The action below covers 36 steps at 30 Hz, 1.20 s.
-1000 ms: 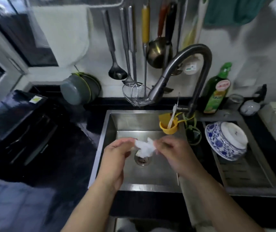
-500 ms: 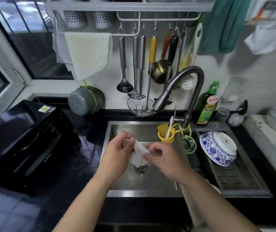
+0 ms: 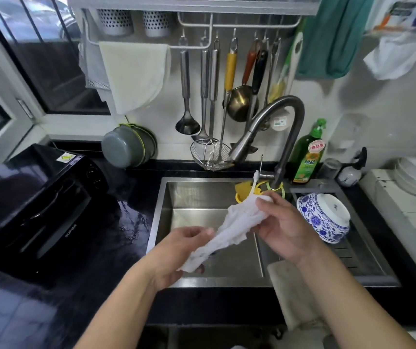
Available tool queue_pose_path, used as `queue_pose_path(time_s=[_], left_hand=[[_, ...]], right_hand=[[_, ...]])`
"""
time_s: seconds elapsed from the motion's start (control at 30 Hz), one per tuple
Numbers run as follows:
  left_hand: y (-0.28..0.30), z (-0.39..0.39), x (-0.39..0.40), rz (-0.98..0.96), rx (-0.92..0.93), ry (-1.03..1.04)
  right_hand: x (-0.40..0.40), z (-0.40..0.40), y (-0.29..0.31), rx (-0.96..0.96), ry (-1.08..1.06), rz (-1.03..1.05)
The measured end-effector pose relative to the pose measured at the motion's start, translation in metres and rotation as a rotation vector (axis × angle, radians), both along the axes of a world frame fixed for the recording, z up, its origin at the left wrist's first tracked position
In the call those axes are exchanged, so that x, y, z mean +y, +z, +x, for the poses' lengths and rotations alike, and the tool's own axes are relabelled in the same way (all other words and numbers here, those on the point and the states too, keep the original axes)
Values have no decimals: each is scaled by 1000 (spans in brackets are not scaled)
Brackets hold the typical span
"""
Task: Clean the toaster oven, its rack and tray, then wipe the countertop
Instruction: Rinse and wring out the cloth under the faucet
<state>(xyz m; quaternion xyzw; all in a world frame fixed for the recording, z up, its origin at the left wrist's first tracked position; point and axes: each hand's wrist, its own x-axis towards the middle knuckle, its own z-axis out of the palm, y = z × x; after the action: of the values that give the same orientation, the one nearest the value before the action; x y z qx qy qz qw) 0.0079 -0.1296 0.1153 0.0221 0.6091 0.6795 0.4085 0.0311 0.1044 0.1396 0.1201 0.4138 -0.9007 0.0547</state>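
Both hands, left hand (image 3: 176, 253) and right hand (image 3: 283, 227), are gripping a white cloth (image 3: 229, 229), now stretched longer than before, over the sink (image 3: 201, 195); the toaster oven (image 3: 40, 197) is seemingly reading "SUPOR".

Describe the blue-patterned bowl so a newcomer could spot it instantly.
Start at the steel sink, then look to the ridged draining board right of the faucet. The bowl lies there tipped over, white base showing, the only blue-and-white floral piece.
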Motion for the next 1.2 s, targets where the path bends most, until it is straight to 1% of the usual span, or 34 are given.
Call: queue_pose_path(time_s=[0.07,0.1,0.13,0.17,0.2,0.23,0.27,0.3,0.33,0.37,0.4,0.43,0.47,0.53,0.6,0.67,0.7,0.8,0.83,0.87,0.9,0.93,0.97,1.0,1.03,1.1,1.13,1.17,1.2], left_hand=[[-8,-1,-9,44,-1,-55],[-9,0,-10,85,1,-34],[-10,1,-10,112,26,2],[-11,3,-10,80,102,34],[-12,4,-9,-49,235,23],[-11,7,-7,-228,377,-32],[-13,10,-4,-368,478,-100],[-14,13,-1,-439,508,-139],[-13,14,2,-425,482,-117],[-12,15,5,-329,425,-58],[-11,13,6,-192,361,-17],[-9,10,9,-65,309,-19],[-7,9,11,1,286,-57],[-7,4,13,102,295,-79],[-9,-1,9,195,249,-17],[-5,-2,6,186,255,65],[-3,-1,5,129,299,77],[1,3,1,-119,541,103],[2,4,0,-141,566,110],[2,7,-1,-86,531,121],[4,9,-1,8,460,141],[9,12,1,104,364,184],[13,14,4,169,261,251],[16,15,9,202,160,301],[17,16,13,191,91,316],[15,15,19,101,2,283],[13,14,17,62,-42,279],[10,12,15,33,-95,289],[7,10,10,15,-150,299]], right_hand=[[6,-1,-2,-16,-32,94],[8,-3,-4,-34,-52,213],[8,-3,-7,-52,-72,387],[8,-3,-10,-62,-95,578],[7,-2,-12,-55,-101,746],[6,-1,-15,-34,-71,851],[5,1,-15,-1,-2,889],[3,2,-13,32,85,843],[0,4,-11,56,186,737],[-4,5,-6,80,285,641],[-7,7,1,103,376,594],[-9,7,7,127,453,575],[-10,7,12,145,514,552],[-7,6,21,135,569,496],[6,3,30,86,553,478],[22,2,35,33,528,512],[28,4,36,4,516,529],[39,9,37,-37,516,506],[41,9,38,-27,497,482],[40,9,37,1,409,440],[38,7,34,18,242,373],[36,5,28,26,40,249],[32,5,17,-3,-128,57],[23,6,0,-43,-174,-130],[8,12,-18,-111,-97,-244],[-24,31,-55,-249,162,-217],[-36,40,-67,-259,281,-219],[-43,45,-71,-272,336,-211],[-45,47,-71,-291,317,-165]])
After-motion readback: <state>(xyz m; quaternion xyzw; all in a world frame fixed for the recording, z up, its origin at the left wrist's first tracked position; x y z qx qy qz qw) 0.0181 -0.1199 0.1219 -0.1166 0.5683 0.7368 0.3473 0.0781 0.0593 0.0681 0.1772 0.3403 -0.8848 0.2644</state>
